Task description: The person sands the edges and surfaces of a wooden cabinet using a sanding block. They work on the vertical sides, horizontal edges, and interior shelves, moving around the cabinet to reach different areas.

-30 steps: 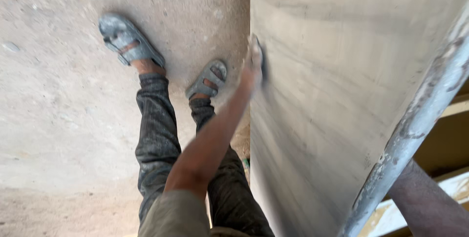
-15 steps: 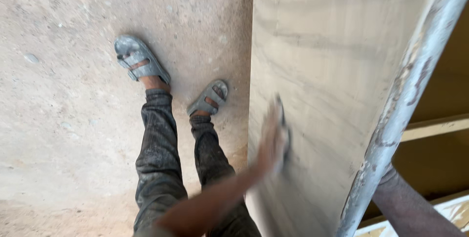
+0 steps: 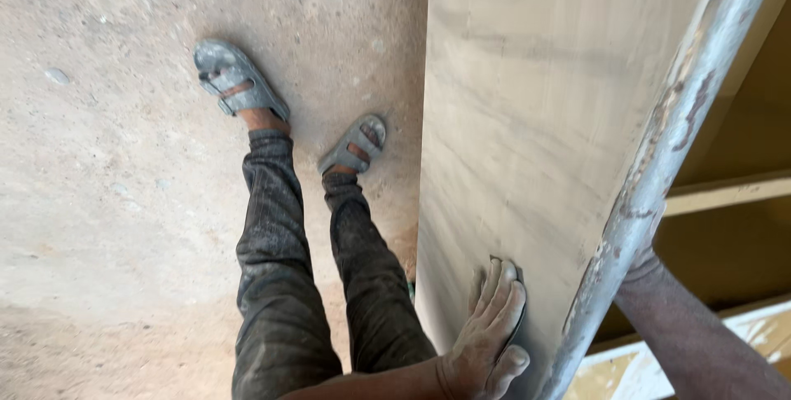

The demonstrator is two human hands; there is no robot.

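Right now your left hand (image 3: 488, 336) lies flat against the face of the tall pale board (image 3: 535, 120), fingers (image 3: 503, 301) together and pointing up along it. A thin dark sheet seems to be trapped under the palm, with only its edge showing past the fingers; it may be an abrasive pad, but too little shows to be sure. So the hand is pressing, not gripping.

The board stands upright just to the right of your legs, its long axis running from the dusty floor (image 3: 124, 202) up towards you. Most of its bare surface lies ahead of your fingertips, down towards the floor near your grey sandals (image 3: 235, 79), so any stroke runs along that long axis.

Your right arm comes in from the lower right, and its hand (image 3: 641, 264) sits behind the paint-flecked metal pole (image 3: 659, 153) at the board's right edge. Whether it is wrapped round the pole cannot be told, since the pole hides the fingers. The left hand is the only one on the board's face.
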